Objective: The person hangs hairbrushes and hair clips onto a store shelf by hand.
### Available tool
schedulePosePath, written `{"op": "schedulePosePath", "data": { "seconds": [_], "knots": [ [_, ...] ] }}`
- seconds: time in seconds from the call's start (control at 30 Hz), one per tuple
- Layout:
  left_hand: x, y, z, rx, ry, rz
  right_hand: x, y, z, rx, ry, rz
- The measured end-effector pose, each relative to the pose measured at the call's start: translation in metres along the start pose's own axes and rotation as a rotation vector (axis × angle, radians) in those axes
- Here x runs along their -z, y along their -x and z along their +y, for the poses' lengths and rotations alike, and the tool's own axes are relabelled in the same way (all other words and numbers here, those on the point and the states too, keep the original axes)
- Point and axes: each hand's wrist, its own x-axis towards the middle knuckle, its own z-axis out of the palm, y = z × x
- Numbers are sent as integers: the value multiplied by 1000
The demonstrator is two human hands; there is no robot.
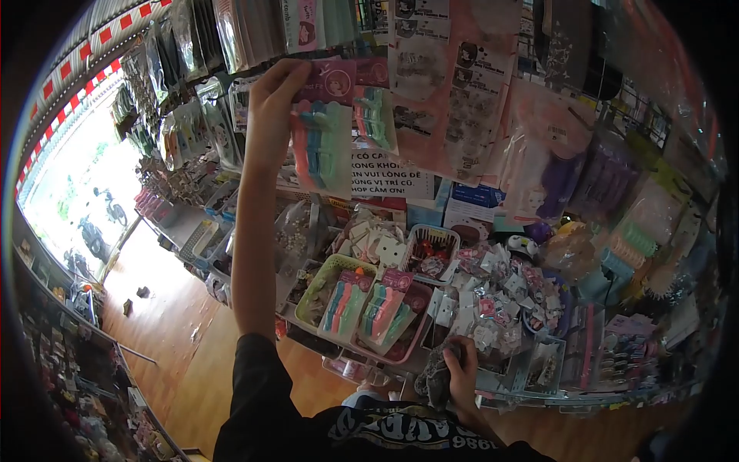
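My left hand [281, 83] is raised to the hanging display, its fingers closed at the top corner of a pack of pastel hair clips [319, 142] with a purple header card. A similar pack [373, 115] hangs just behind it. Low on the right, my right hand [462, 371] grips a dark grey cloth [437, 379] near the table's front edge. Between the hands, two more packs of the same kind, a left one [344, 304] and a right one [382, 308], lie over a green basket [312, 308] and a pink basket [419, 327].
Small bagged accessories [493, 296] are heaped on the table to the right. A white basket [433, 240] stands behind the pink one. A printed sign [389, 173] hangs below the packs. Wooden floor [173, 308] and a bright doorway [69, 177] lie to the left.
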Motion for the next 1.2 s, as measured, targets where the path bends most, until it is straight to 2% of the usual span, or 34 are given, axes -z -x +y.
{"op": "schedulePosePath", "data": {
  "seconds": [0.13,0.2,0.33,0.43,0.53,0.6,0.67,0.73,0.8,0.87,0.9,0.97,1.03,1.1,1.17,1.2],
  "knots": [
    [3,3,0,60,47,4,5,3,3,-40,-47,23],
    [3,7,-3,129,-80,27,8,3,7,-27,-42,44],
    [-2,-1,-16,141,-116,0,16,4,11,-55,-40,58],
    [-12,-26,-50,-47,-259,44,10,5,1,-44,-36,59],
    [-24,-38,-78,-42,-273,132,8,3,-4,-5,-42,24],
    [-31,-39,-83,-27,-222,132,7,5,-7,-157,-228,-23],
    [-41,-33,-86,-177,-342,292,5,4,-6,-173,-310,-56],
    [-43,-23,-84,-185,-329,293,1,4,-11,-280,-586,-76],
    [-42,1,-80,-160,-332,298,1,6,-5,-323,-658,-74],
    [-41,42,-73,-390,-463,423,-3,4,-11,-353,-837,-83],
    [-38,70,-74,-350,-532,408,-3,5,-11,-381,-842,-73],
    [-33,138,-76,-53,-638,113,1,2,-11,-394,-873,-91],
    [-27,198,-82,112,-974,-138,12,0,-3,-448,-988,-143],
    [-8,255,-105,375,-1074,-243,13,-1,0,-500,-1097,-194],
    [-5,288,-102,452,-1138,-274,6,-8,-6,-361,-886,-69],
    [-3,296,-100,526,-1200,-300,3,-12,-8,-369,-887,-71]
  ]
}}
